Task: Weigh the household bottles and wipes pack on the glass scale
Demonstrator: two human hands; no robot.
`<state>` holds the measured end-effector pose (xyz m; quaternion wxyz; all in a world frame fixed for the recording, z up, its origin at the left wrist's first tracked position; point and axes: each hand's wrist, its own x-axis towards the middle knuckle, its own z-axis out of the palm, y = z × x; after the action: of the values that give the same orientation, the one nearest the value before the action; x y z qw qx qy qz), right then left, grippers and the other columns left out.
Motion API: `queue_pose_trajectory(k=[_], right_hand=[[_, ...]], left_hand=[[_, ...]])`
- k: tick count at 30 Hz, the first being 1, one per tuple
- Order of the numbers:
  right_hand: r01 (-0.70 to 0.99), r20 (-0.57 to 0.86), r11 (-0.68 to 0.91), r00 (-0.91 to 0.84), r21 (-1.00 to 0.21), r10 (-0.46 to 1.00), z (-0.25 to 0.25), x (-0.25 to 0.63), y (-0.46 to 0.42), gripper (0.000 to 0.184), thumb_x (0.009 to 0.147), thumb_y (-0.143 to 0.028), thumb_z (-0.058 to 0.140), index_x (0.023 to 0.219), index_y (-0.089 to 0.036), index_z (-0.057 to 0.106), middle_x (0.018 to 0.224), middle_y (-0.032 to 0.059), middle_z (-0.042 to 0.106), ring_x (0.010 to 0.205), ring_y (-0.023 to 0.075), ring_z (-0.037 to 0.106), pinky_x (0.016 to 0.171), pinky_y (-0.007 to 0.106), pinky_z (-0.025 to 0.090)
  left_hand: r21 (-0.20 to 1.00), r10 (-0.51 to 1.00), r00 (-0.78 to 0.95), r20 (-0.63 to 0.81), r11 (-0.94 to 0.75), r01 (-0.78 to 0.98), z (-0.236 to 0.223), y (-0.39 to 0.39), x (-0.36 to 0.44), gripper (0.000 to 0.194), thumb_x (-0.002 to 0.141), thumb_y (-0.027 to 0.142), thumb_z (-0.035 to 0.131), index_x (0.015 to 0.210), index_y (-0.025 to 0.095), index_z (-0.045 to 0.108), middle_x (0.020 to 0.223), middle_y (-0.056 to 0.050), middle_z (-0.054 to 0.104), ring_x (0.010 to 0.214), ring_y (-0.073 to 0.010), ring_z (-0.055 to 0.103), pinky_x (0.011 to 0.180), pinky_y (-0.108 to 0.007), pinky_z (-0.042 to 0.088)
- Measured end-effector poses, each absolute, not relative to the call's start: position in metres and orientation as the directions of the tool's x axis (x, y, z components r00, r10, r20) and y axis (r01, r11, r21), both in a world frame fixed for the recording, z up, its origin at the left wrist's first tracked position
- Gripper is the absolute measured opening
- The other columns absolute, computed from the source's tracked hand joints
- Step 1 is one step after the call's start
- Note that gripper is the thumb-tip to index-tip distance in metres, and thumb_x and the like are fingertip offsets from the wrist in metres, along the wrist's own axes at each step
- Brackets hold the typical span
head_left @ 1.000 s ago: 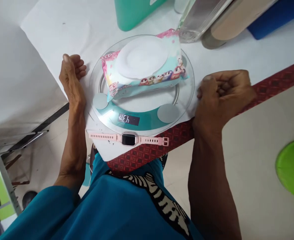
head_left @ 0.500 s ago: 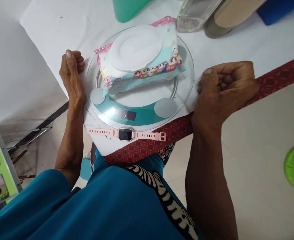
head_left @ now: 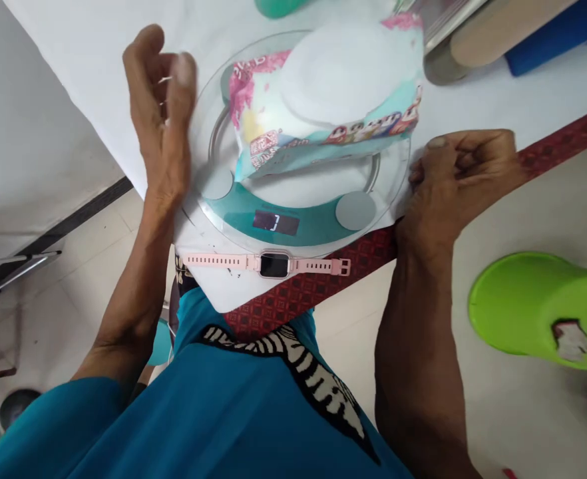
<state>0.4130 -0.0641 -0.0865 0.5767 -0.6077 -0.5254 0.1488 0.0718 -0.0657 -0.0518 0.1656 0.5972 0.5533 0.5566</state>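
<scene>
A round glass scale (head_left: 318, 229) with a teal base lies on the white-covered table (head_left: 74, 66). On it rests a soft pack of wet wipes (head_left: 333, 100) with a white lid and pink and teal print. My left hand (head_left: 161, 126) is lifted at the scale's left rim, blurred, its fingers loosely apart and holding nothing, close to the pack's left end. At the scale's right rim my right hand (head_left: 463, 179) rests on the table edge, curled into a fist. A pink smartwatch (head_left: 273, 264) lies flat in front of the scale.
A red patterned cloth (head_left: 313, 293) shows along the table's near edge. At the back stand a teal container (head_left: 273, 5), a clear container (head_left: 443, 20) and something blue (head_left: 548, 40). A green plastic stool (head_left: 538, 306) stands on the floor at the right.
My left hand has lifted off the table and opened up beside the wipes pack. The view has shifted left. My right fist has stayed by the scale's right rim.
</scene>
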Motion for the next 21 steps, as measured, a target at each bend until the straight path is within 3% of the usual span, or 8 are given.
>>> queue_pose_trajectory(k=[4,7,9,12,14,17,21], right_hand=[[0.495,0.379,0.138,0.429,-0.858,0.82,-0.084,0.41,-0.063,0.024,0.087,-0.007,0.057,0.077,-0.028,0.052,0.062,-0.0068,0.052,0.053,0.0118,0.046,0.057,0.029,0.034],[0.464,0.359,0.135,0.436,-0.875,0.825,-0.081,0.409,-0.062,0.025,0.087,-0.006,0.059,0.075,-0.027,0.053,0.061,-0.0066,0.053,0.052,0.0118,0.045,0.056,0.03,0.033],[0.458,0.332,0.107,0.448,-0.883,0.83,-0.079,0.408,-0.063,0.024,0.086,-0.006,0.06,0.075,-0.027,0.053,0.061,-0.0063,0.054,0.053,0.0123,0.045,0.057,0.031,0.034],[0.457,0.288,0.056,0.456,-0.888,0.842,-0.08,0.409,-0.064,0.022,0.088,-0.008,0.06,0.077,-0.027,0.054,0.064,-0.0058,0.054,0.057,0.0137,0.048,0.06,0.03,0.035],[0.45,0.278,0.058,0.439,-0.891,0.855,-0.082,0.412,-0.065,0.019,0.09,-0.013,0.062,0.08,-0.027,0.055,0.067,-0.0053,0.055,0.059,0.0151,0.05,0.061,0.03,0.038],[0.442,0.293,0.088,0.42,-0.893,0.859,-0.086,0.416,-0.065,0.012,0.092,-0.024,0.065,0.083,-0.027,0.057,0.07,-0.0052,0.056,0.061,0.0164,0.052,0.063,0.03,0.041],[0.429,0.272,0.07,0.431,-0.901,0.86,-0.08,0.417,-0.068,0.015,0.087,-0.039,0.067,0.084,-0.025,0.062,0.067,-0.0054,0.058,0.061,0.0162,0.054,0.063,0.03,0.044]], left_hand=[[0.675,0.829,0.099,0.551,-0.512,0.532,-0.006,-0.082,0.1,0.084,0.095,0.096,0.048,0.158,0.041,0.045,0.166,0.0,0.047,0.162,-0.0297,0.047,0.13,-0.054,0.044],[0.59,0.841,0.28,0.462,-0.528,0.61,0.021,-0.084,0.123,0.108,0.083,0.101,0.058,0.164,0.031,0.041,0.174,-0.005,0.041,0.169,-0.032,0.036,0.136,-0.054,0.037],[0.534,0.859,0.342,0.381,-0.507,0.677,0.026,-0.08,0.135,0.123,0.071,0.102,0.071,0.167,0.032,0.041,0.174,-0.007,0.042,0.167,-0.0362,0.037,0.136,-0.057,0.039],[0.456,0.908,0.332,0.255,-0.416,0.787,0.016,-0.067,0.146,0.134,0.055,0.077,0.102,0.169,0.033,0.045,0.164,-0.011,0.053,0.151,-0.0469,0.051,0.125,-0.068,0.047],[0.445,0.935,0.268,0.232,-0.347,0.826,0.006,-0.059,0.148,0.128,0.056,0.061,0.108,0.167,0.034,0.049,0.154,-0.013,0.06,0.141,-0.0482,0.057,0.119,-0.071,0.049],[0.489,0.947,0.184,0.265,-0.296,0.82,-0.006,-0.052,0.145,0.109,0.062,0.066,0.104,0.157,0.039,0.057,0.146,-0.014,0.064,0.136,-0.0471,0.06,0.116,-0.07,0.051],[0.573,0.922,0.122,0.368,-0.328,0.751,-0.016,-0.058,0.136,0.107,0.063,0.081,0.096,0.151,0.031,0.06,0.151,-0.016,0.065,0.143,-0.0478,0.058,0.12,-0.068,0.05]])
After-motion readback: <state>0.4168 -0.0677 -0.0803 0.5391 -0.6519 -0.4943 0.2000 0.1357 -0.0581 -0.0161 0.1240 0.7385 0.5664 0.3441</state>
